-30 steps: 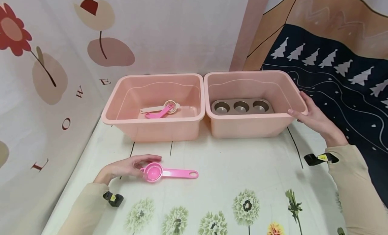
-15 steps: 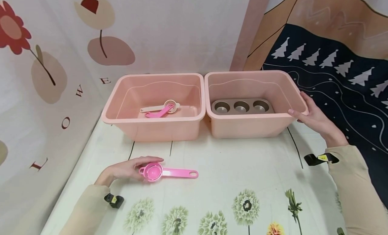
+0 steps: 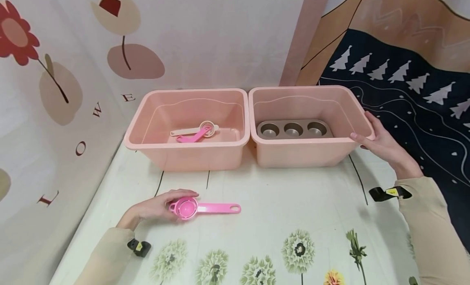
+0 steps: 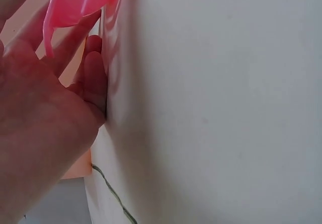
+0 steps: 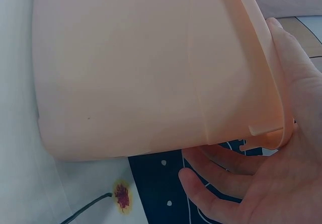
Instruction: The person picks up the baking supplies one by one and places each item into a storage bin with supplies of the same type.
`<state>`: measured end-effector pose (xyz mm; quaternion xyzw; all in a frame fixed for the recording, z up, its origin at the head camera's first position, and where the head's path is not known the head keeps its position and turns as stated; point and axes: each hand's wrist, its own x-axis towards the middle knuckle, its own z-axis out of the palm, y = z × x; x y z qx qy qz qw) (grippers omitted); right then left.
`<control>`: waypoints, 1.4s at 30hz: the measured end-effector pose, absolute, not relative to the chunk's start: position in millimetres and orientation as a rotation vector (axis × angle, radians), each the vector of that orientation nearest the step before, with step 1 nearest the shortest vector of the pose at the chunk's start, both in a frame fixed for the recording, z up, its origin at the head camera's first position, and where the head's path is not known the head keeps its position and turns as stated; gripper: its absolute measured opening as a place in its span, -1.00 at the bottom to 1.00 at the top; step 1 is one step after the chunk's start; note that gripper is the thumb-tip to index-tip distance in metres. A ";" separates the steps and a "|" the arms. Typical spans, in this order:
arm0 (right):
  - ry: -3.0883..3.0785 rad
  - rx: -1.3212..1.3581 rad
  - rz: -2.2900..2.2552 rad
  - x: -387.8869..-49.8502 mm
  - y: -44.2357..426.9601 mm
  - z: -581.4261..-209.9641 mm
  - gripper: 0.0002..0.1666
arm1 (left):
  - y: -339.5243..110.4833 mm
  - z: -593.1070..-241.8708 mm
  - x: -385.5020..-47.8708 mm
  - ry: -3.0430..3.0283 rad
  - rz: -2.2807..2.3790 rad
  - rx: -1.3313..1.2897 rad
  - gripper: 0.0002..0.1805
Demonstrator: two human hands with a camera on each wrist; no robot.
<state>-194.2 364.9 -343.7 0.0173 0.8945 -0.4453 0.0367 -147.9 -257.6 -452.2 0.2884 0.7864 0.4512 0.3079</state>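
In the head view my left hand (image 3: 156,206) holds the round cup end of a pink egg separator (image 3: 187,208). Its long slotted handle points right, low over the table. The left wrist view shows the separator's pink rim (image 4: 75,7) among the fingers, with the little finger close to the tabletop; the thumb is hidden there. My right hand (image 3: 387,146) grips the right end of a pink bin (image 3: 293,154), thumb at the front corner of the rim, fingers outside. Seen from the right wrist, the bin's wall (image 5: 126,73) fills most of the picture. A grey muffin tin (image 3: 282,130) lies inside this bin.
To its left stands a matching pink bin (image 3: 194,158), the rims almost touching. Inside it lie a beige egg separator (image 3: 183,132) and a pink handled tool (image 3: 192,137). A white flower-print cloth (image 3: 275,203) covers the table; printed curtains hang behind and at the left.
The pink egg separator has shifted very slightly, its handle end a little farther from me now. My left hand has edged slightly right around its cup. My right hand stays on the bin.
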 end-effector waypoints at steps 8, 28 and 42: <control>2.742 0.050 -1.362 -194.0 363.7 -344.0 0.16 | -254.4 -449.1 -146.9 2.091 1.189 0.771 -0.20; 2.731 0.006 -1.332 -193.4 366.0 -341.1 0.12 | -262.2 -438.4 -155.6 2.070 1.291 0.809 -0.22; 2.726 0.018 -1.338 -193.2 366.9 -342.1 0.12 | -265.3 -421.2 -161.6 2.164 1.304 0.853 -0.26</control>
